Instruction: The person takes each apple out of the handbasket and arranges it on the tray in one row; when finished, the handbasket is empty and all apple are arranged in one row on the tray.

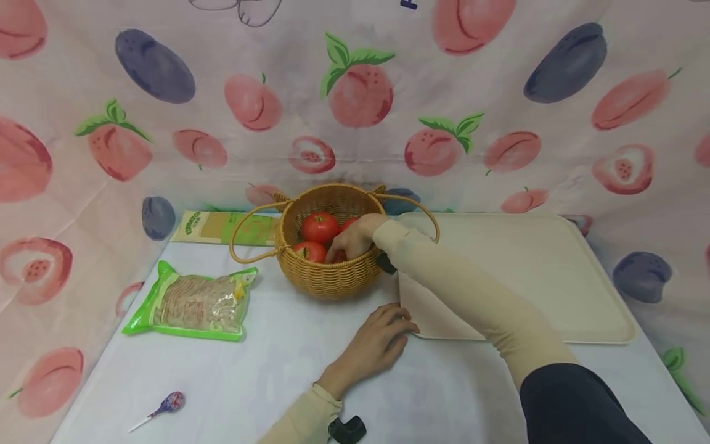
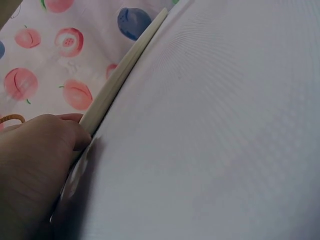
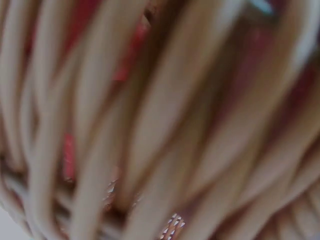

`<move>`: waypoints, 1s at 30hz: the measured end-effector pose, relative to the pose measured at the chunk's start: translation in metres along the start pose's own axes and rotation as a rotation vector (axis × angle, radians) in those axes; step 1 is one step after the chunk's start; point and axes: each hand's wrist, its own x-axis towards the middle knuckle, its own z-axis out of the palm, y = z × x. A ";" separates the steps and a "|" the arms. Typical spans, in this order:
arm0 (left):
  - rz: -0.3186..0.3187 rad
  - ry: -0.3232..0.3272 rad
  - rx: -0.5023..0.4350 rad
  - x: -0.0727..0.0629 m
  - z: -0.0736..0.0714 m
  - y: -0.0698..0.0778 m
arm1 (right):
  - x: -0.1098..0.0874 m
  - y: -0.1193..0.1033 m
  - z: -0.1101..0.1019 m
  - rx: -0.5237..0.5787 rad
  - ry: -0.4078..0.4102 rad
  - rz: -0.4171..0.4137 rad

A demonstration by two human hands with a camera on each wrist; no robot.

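A wicker basket [image 1: 327, 280] with two looped handles holds several red tomatoes [image 1: 320, 227]. My right hand [image 1: 359, 235] reaches down inside it, the fingers bent round a tomato that they partly hide. In the right wrist view, the basket's weave [image 3: 165, 115] fills the picture, blurred, with red showing through the gaps; the hand itself is out of sight there. My left hand [image 1: 373, 345] rests on the table by the near left corner of a cream tray [image 1: 560, 271]. Its loosely bent fingers touch the tray's rim [image 2: 107, 97].
Left of the basket lies a clear and green bag of sliced bread [image 1: 202, 303]. Behind it is a flat green and tan packet [image 1: 222, 227]. A wrapped lollipop [image 1: 173, 402] lies at the front left. A fruit-print cloth [image 1: 366, 142] hangs behind the white table.
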 end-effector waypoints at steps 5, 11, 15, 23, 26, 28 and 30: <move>0.016 0.023 0.017 0.000 0.002 0.000 | -0.003 0.003 -0.001 0.011 -0.005 -0.013; 0.004 0.011 -0.001 0.000 0.002 0.000 | -0.014 0.009 -0.007 0.012 0.031 -0.045; -0.001 0.006 0.004 0.000 0.001 0.000 | -0.023 0.011 -0.012 0.019 0.075 -0.090; 0.010 0.020 0.022 -0.001 0.000 -0.002 | -0.036 0.014 -0.014 0.138 0.130 -0.099; 0.017 0.023 0.031 -0.001 0.001 -0.002 | -0.040 0.015 -0.013 0.172 0.154 -0.100; 0.021 0.020 0.029 -0.001 0.002 -0.003 | -0.042 0.015 -0.012 0.186 0.171 -0.086; 0.014 0.011 0.019 -0.001 0.002 -0.002 | -0.044 0.015 -0.010 0.191 0.193 -0.074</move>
